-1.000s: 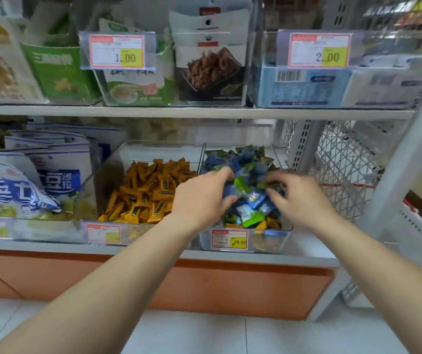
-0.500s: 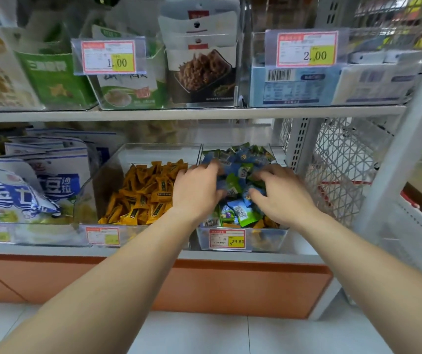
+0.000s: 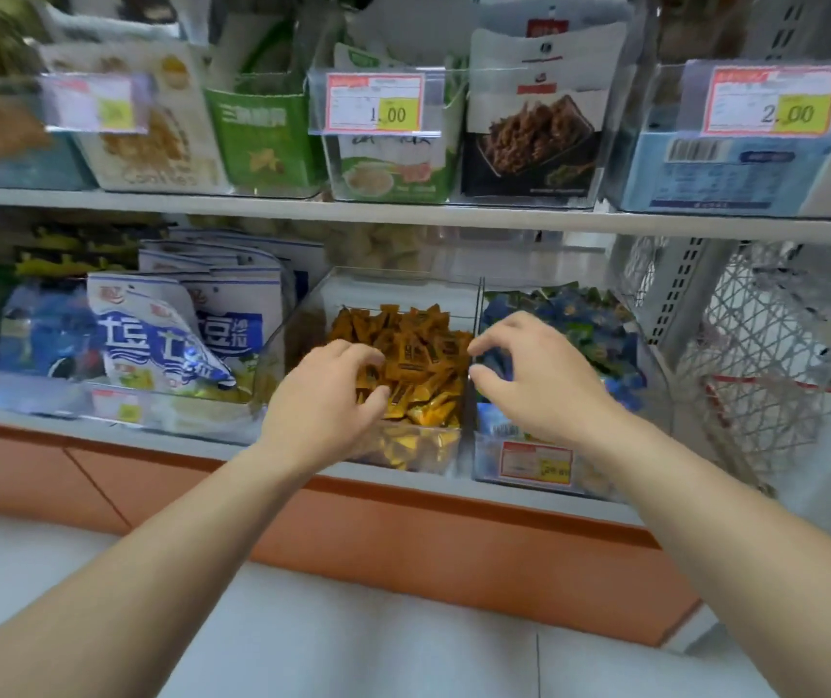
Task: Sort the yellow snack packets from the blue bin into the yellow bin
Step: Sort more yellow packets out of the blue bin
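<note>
Two clear bins sit side by side on the lower shelf, walls touching: the yellow bin (image 3: 297,324) on the left, heaped w/ yellow snack packets (image 3: 418,355), and the blue bin (image 3: 655,375) on the right, full of blue and green packets (image 3: 579,319). Both are open-topped, so the reach is from above.

The left hand (image 3: 322,395) is palm-down over the yellow heap, fingers curled in among the pkts, thumb drawn in toward them. Prob it's there to drop a sorted pkt where it belongs, but the fingertips are buried, so I can't tell whether it pinches one or just rests on the pile.

The right hand (image 3: 539,380) hangs over the near-left corner of the blue bin, right by the wall btwn the two bins. Fingers are loosely bent, thumb and forefinger apart w/ nothing visible btwn them, so it looks empty. That spot makes sense: close to the divider means a short hop across, and it's placed to dig in for the next stray.

Yellow pkts left in the blue bin: too blurred to say, only a yellowish tint behind its front wall near the price tag (image 3: 536,463).

Judged stage: mid-sort, drop-off on the left, next pick on the right
</note>
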`<state>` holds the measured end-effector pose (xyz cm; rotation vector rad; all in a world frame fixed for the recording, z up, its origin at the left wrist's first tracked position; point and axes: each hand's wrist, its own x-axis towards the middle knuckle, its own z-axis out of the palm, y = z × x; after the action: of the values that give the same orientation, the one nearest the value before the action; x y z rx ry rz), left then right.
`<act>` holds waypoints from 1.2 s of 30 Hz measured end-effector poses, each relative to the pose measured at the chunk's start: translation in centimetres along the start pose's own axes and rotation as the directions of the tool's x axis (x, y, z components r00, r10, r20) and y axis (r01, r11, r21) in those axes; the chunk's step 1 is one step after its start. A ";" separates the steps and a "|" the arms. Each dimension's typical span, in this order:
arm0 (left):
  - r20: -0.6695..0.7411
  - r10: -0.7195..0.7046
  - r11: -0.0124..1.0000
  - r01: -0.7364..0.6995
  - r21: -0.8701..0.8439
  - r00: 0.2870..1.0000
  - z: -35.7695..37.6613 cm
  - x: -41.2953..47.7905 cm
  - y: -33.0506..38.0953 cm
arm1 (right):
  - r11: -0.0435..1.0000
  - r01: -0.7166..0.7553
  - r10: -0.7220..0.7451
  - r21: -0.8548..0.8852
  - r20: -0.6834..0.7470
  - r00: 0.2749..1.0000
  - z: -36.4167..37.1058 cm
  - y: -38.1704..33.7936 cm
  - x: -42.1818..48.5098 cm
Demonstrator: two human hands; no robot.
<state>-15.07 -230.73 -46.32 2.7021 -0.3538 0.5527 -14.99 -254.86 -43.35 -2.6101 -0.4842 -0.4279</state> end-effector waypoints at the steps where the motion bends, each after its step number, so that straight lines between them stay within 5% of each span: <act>1: 0.023 -0.047 0.998 0.047 0.033 0.999 -0.3 -0.5 -1.7 | 0.999 0.040 -0.040 0.001 0.030 0.999 1.0 -1.1 0.5; 5: 0.149 -0.133 0.989 0.123 0.077 0.980 -0.8 -2.1 -6.6 | 0.989 0.145 -0.144 0.003 0.146 0.979 4.7 -4.5 4.1; 9: 0.164 -0.076 0.994 0.061 0.094 0.983 -0.6 -3.3 -8.8 | 0.983 0.160 -0.183 0.096 0.342 0.922 8.8 -6.6 8.9; 15: 0.112 -0.032 0.999 0.036 -0.036 0.993 0.3 -3.4 -10.6 | 0.932 0.331 -0.142 -0.148 0.691 0.709 14.3 -6.5 13.3; 19: 0.096 -0.031 0.997 0.038 -0.072 0.995 0.7 -3.4 -11.2 | 0.827 0.463 -0.140 -0.320 0.680 0.719 13.7 -4.8 15.3; 27: 0.091 -0.071 0.992 0.080 -0.096 0.993 1.1 -3.0 -11.0 | 0.836 0.292 -0.037 -0.464 0.483 0.875 10.4 -2.3 18.0; 31: 0.075 -0.084 0.991 0.091 -0.099 0.994 1.1 -2.9 -10.7 | 0.820 0.399 -0.303 -0.411 0.280 0.911 11.8 -4.3 16.7; 34: 0.052 -0.100 0.990 0.104 -0.094 0.994 1.1 -2.9 -10.4 | 0.914 0.373 -0.253 -0.156 0.500 0.828 13.7 -6.0 15.4; 36: 0.032 -0.113 0.988 0.115 -0.100 0.993 1.2 -3.0 -10.3 | 0.904 0.365 -0.162 -0.223 0.612 0.774 14.8 -6.0 15.5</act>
<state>-14.15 -221.40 -51.67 2.6134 -0.2260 0.4548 -0.44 -238.72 -47.95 -2.9910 -1.0842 0.2655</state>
